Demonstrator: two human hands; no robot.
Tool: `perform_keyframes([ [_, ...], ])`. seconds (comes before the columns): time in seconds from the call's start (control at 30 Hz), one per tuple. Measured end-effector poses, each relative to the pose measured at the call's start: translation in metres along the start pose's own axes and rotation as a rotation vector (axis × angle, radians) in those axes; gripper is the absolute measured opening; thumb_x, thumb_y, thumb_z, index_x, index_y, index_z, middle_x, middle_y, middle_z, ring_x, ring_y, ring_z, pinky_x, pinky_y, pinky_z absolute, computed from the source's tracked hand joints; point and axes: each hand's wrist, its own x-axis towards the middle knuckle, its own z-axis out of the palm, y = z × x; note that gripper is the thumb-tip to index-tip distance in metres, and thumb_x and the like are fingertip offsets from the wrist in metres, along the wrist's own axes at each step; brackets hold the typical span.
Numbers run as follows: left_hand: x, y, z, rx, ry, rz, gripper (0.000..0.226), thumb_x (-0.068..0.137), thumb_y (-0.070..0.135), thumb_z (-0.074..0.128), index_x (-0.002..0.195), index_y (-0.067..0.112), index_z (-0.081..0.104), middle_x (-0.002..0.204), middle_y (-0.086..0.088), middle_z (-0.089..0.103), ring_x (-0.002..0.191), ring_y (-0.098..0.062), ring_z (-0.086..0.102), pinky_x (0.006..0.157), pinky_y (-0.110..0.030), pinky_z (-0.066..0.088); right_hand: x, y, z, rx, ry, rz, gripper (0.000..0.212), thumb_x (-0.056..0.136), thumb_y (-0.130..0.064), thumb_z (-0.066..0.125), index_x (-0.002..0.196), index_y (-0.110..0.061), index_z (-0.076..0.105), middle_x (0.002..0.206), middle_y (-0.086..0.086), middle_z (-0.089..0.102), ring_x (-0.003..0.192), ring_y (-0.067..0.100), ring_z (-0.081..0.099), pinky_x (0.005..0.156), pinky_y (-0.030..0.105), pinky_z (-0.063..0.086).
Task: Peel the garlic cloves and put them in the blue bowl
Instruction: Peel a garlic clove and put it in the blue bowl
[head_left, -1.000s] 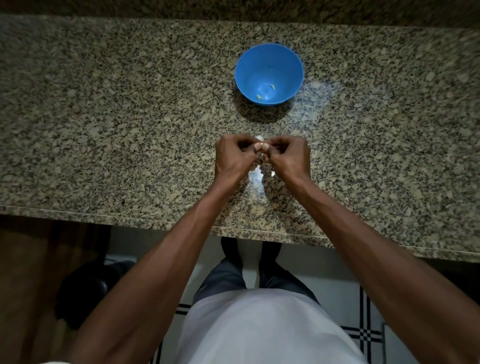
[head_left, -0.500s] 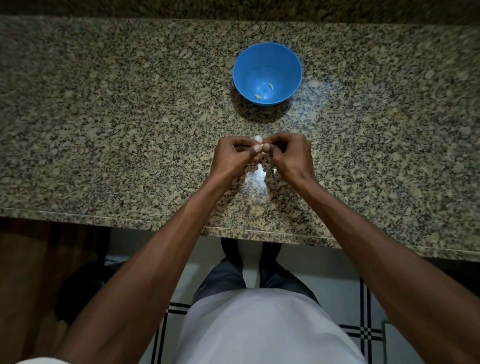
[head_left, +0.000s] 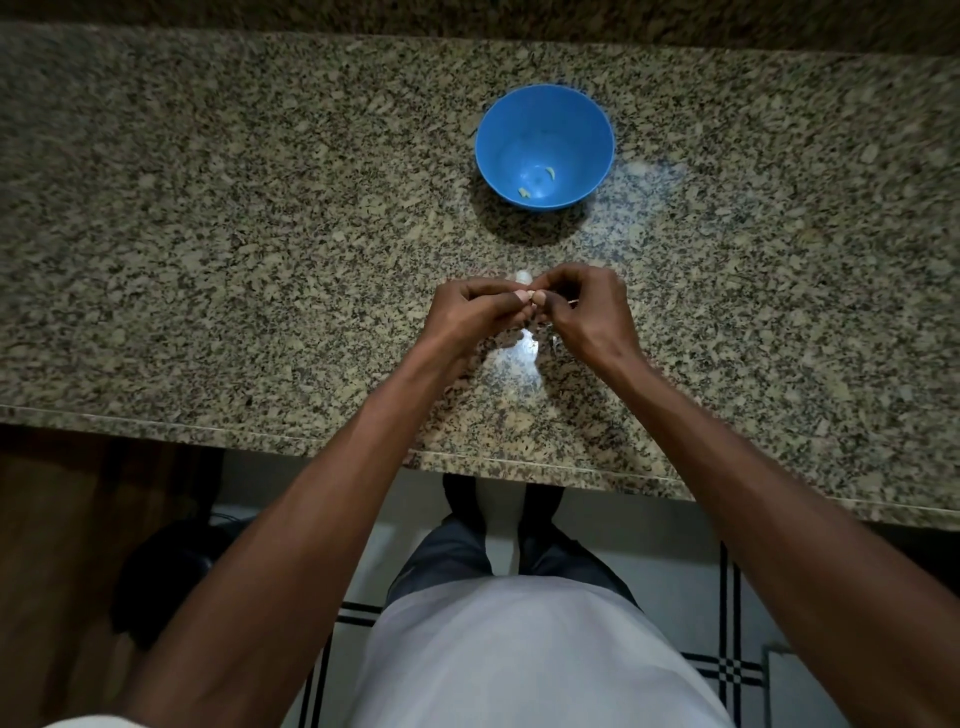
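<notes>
Both hands, left hand (head_left: 467, 312) and right hand (head_left: 589, 312), pinch one garlic clove (head_left: 530, 296) between their fingertips; the blue bowl (head_left: 544, 130) sits straight beyond, far side.

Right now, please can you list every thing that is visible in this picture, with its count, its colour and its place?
blue bowl: one, blue, on the far middle of the counter, beyond the hands.
garlic pieces: two small ones, pale yellow, on the bottom of the bowl.
garlic clove: one, whitish, pinched between both hands, mostly hidden.
peel scraps: a few, pale, on the counter under the hands; count unclear.
granite counter: one, speckled beige and black, across the view.
tiled floor: white with black lines, below the counter edge.
left hand: fingers curled, pinches the clove.
right hand: fingers curled, pinches the clove from the other side.
</notes>
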Motion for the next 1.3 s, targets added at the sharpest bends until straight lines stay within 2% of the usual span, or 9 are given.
perform_keyframes([
  [0.13,0.001,0.001,-0.004,0.020,-0.042,-0.025,0.021,0.089,-0.004,0.074,0.109,-0.011,0.072,0.101,-0.020,0.077,0.095,-0.029,0.077,0.085,-0.029,0.062,-0.003,0.003,-0.001,-0.026,-0.006,-0.047,0.010,0.096,-0.008,0.071,0.104,-0.008,0.077,0.095,-0.003,0.075,0.085,0.000,0.070,0.070,0.010,0.057],
  [0.27,0.003,0.000,-0.007,0.208,-0.071,0.054,0.021,0.087,0.000,0.077,0.107,-0.005,0.074,0.098,-0.017,0.078,0.091,-0.028,0.078,0.085,-0.035,0.063,-0.005,0.008,0.000,-0.010,-0.013,-0.027,0.011,0.096,-0.009,0.071,0.105,-0.013,0.077,0.095,-0.005,0.076,0.086,0.001,0.071,0.073,0.014,0.058],
  [0.4,0.007,-0.002,-0.007,0.286,-0.071,0.099,0.024,0.091,0.004,0.076,0.112,-0.006,0.071,0.098,-0.019,0.078,0.089,-0.029,0.078,0.088,-0.043,0.063,-0.005,0.010,-0.001,0.075,-0.024,0.040,0.010,0.097,-0.012,0.071,0.105,-0.014,0.077,0.095,-0.004,0.077,0.085,0.007,0.075,0.079,0.026,0.063],
  [0.57,0.002,-0.002,-0.011,0.167,-0.175,0.050,0.027,0.091,0.002,0.075,0.113,-0.011,0.070,0.103,-0.024,0.076,0.096,-0.036,0.077,0.087,-0.037,0.063,-0.007,0.015,-0.006,0.146,-0.073,0.068,0.011,0.095,-0.015,0.075,0.105,-0.013,0.078,0.098,-0.002,0.079,0.091,0.011,0.076,0.086,0.040,0.064],
  [0.8,0.005,0.001,-0.015,0.065,-0.219,-0.061,0.029,0.089,-0.001,0.075,0.115,-0.012,0.070,0.111,-0.025,0.074,0.101,-0.035,0.075,0.087,-0.030,0.061,-0.009,0.012,-0.010,0.121,-0.107,0.022,0.010,0.093,-0.016,0.077,0.103,-0.014,0.079,0.095,-0.004,0.078,0.088,0.008,0.075,0.084,0.035,0.064],
  [1.03,0.011,-0.010,-0.012,0.084,-0.112,-0.051,0.023,0.088,0.002,0.077,0.108,-0.009,0.074,0.105,-0.020,0.077,0.098,-0.030,0.076,0.090,-0.034,0.061,-0.006,0.014,-0.014,0.117,-0.135,0.064,0.013,0.091,-0.015,0.079,0.104,-0.014,0.081,0.094,-0.003,0.080,0.085,0.011,0.077,0.083,0.038,0.065],
  [1.13,0.011,-0.020,-0.006,0.116,-0.032,-0.021,0.021,0.089,0.003,0.077,0.107,-0.007,0.074,0.100,-0.019,0.078,0.092,-0.028,0.077,0.083,-0.032,0.063,-0.006,0.022,-0.013,0.087,-0.127,0.121,0.013,0.093,-0.010,0.076,0.106,-0.012,0.080,0.094,0.000,0.080,0.084,0.013,0.078,0.085,0.042,0.065],
  [1.2,0.011,-0.025,-0.004,0.144,0.010,-0.001,0.018,0.091,0.005,0.075,0.106,-0.005,0.075,0.097,-0.019,0.078,0.091,-0.028,0.077,0.084,-0.036,0.063,-0.006,0.025,-0.012,0.094,-0.112,0.156,0.013,0.094,-0.007,0.075,0.106,-0.010,0.079,0.095,0.002,0.080,0.083,0.014,0.079,0.085,0.044,0.065],
  [1.3,0.012,-0.029,0.000,0.202,0.048,0.026,0.013,0.095,0.007,0.071,0.104,-0.002,0.074,0.095,-0.018,0.077,0.083,-0.020,0.076,0.081,-0.034,0.064,-0.007,0.026,-0.011,0.058,-0.112,0.155,0.014,0.093,-0.008,0.075,0.106,-0.011,0.079,0.094,0.002,0.080,0.085,0.014,0.078,0.084,0.043,0.065],
])
